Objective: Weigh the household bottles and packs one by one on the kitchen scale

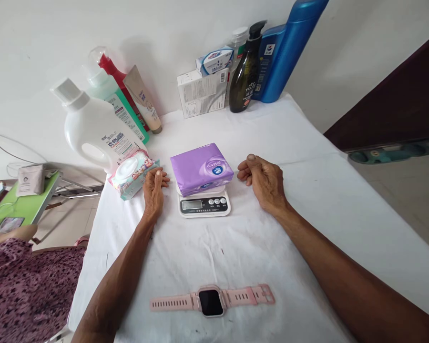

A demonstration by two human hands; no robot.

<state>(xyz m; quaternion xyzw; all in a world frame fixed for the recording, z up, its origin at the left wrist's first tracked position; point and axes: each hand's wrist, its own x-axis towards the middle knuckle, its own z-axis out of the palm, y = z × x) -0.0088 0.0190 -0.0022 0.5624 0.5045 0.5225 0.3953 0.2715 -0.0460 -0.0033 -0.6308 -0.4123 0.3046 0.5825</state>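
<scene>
Purple tissue pack: sits on the white digital scale near the middle of the table, directly between your two hands and touching neither.
Pack's long axis: runs crosswise in front of you, its right end angled slightly away, so each short end faces one of your hands.
Nearer hand: too close to call; a narrow gap separates your fingertips from the pack on either side.
Left hand: empty, fingers loosely bent and pointing inward at the pack, thumb uppermost, beside the wet-wipes pack; whether you touch those wipes, you cannot tell from this angle.
Right hand: empty, half-curled and relaxed, thumb on top, fingertips turned left to the pack's right end.
Forearms: yours reach in from the two lower corners, converging on the scale, wrists low over the cloth.
Pink-strapped smartwatch: lies flat between your forearms, on your side of the scale, well apart from both hands.
</scene>
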